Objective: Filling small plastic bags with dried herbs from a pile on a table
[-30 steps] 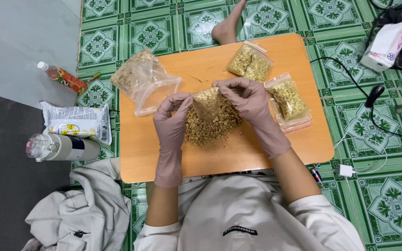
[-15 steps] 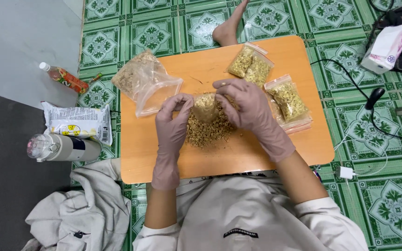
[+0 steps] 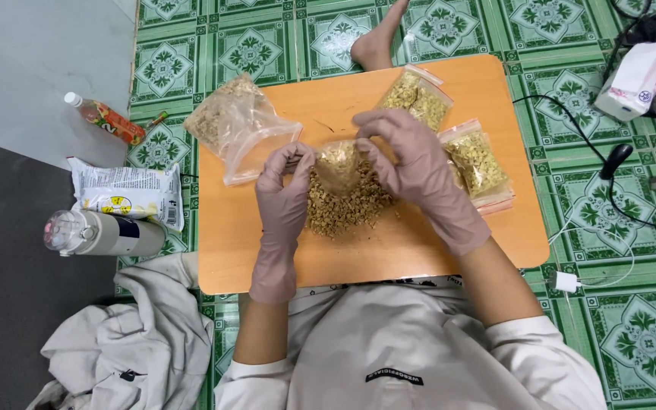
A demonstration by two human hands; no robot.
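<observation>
So two filled bags (image 3: 449, 133) sit right (sealed, looks like), both hands (image 3: 286, 190) (image 3: 411, 163) pinch a third bag (image 3: 337, 163), and a big pile (image 3: 347, 205) remains.

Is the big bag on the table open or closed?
Open: the big clear bag lies on its side, its mouth gaping wide toward the left hand.

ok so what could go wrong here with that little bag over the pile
The small clear bag is pinched between the left hand and right hand above the loose pile; if it tips, pieces could scatter over the orange table. The big open bag overhangs the table's left edge and might slide to the floor. The filled bags lie close to the right wrist and could get nudged.
</observation>
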